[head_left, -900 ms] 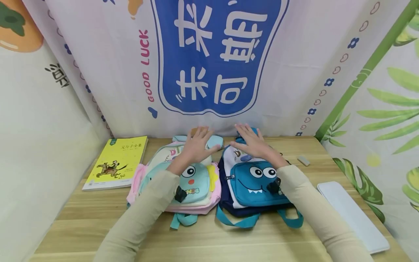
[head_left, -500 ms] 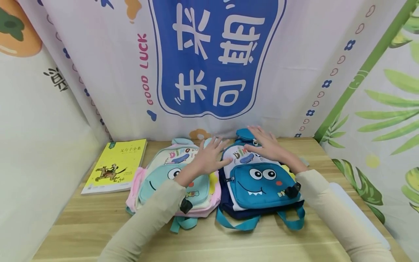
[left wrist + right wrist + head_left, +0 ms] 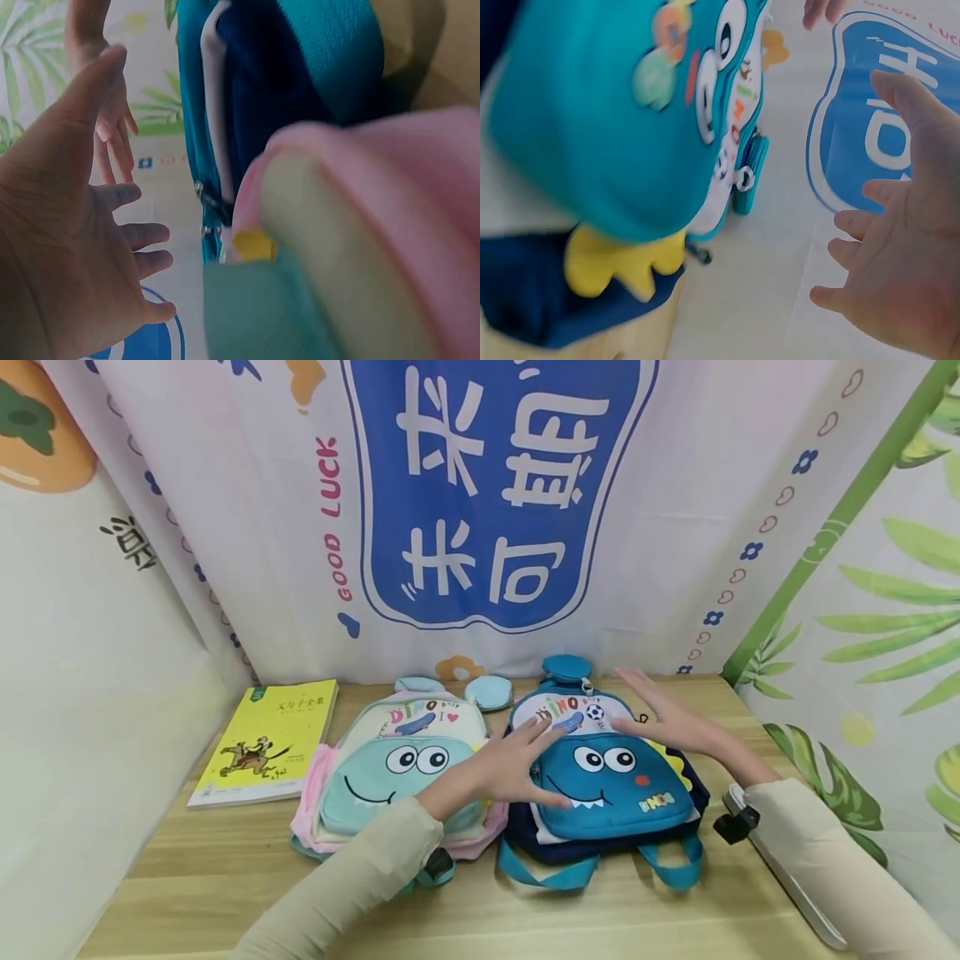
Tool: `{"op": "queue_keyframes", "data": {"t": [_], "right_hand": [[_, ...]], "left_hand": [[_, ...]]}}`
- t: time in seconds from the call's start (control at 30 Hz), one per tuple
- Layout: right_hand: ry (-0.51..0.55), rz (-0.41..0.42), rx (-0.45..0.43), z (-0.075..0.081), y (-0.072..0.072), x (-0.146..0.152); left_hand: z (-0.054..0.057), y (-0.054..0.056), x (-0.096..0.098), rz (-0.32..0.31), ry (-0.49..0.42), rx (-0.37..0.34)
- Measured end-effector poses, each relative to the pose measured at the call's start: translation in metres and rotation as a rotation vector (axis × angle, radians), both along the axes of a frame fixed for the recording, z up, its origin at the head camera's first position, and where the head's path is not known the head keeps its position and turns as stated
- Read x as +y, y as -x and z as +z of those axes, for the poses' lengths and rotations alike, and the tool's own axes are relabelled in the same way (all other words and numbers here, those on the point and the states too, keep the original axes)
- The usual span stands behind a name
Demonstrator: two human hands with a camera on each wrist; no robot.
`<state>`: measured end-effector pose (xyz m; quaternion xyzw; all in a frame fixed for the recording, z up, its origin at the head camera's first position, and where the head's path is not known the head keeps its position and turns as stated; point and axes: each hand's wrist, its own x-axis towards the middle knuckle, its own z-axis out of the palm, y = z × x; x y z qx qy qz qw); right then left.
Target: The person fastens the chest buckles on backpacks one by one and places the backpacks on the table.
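Two children's backpacks lie side by side on the table. The pale mint and pink backpack is on the left, the dark blue and teal backpack on the right; both carry dinosaur faces. My left hand, fingers spread, hovers over the gap between them and covers part of the blue one's left edge. At the blue backpack's upper right is my right hand, its fingers extended and holding nothing. In the left wrist view the left palm shows bare, and in the right wrist view so does the right palm.
A yellow book lies at the left of the wooden table. On the right, a flat white object is partly covered by my right sleeve. A printed curtain hangs behind the backpacks.
Both hands have moved rightward and somewhat nearer. The left went from above the mint backpack to the blue one's left edge; the right went from the blue backpack's top to its right side.
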<state>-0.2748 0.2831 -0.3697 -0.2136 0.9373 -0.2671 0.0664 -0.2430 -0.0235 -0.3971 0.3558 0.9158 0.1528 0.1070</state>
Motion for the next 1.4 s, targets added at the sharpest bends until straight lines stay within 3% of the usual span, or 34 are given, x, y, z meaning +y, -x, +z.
{"op": "queue_keyframes", "data": {"t": [0.1, 0.23, 0.37, 0.73, 0.9, 1.07, 1.4], "right_hand": [[-0.001, 0.008, -0.007, -0.002, -0.006, 0.012], [-0.005, 0.019, -0.029, -0.008, -0.014, 0.028], [0.011, 0.039, -0.067, -0.016, -0.023, 0.042], [0.061, 0.1, -0.139, -0.028, -0.043, 0.071], [0.068, 0.101, -0.222, -0.031, -0.049, 0.077], [0.048, 0.107, -0.244, -0.037, -0.047, 0.08], [0.065, 0.115, -0.277, -0.043, -0.046, 0.085]], "left_hand": [[-0.001, -0.008, 0.003, -0.036, 0.023, -0.008], [-0.006, -0.016, 0.008, -0.094, 0.065, 0.039], [-0.013, -0.02, 0.009, -0.109, 0.092, 0.077], [-0.021, -0.015, 0.008, -0.042, 0.107, 0.158], [-0.02, -0.013, 0.006, -0.008, 0.109, 0.15], [-0.021, -0.011, 0.004, 0.034, 0.113, 0.142], [-0.02, -0.007, -0.003, 0.012, 0.079, 0.087]]}}
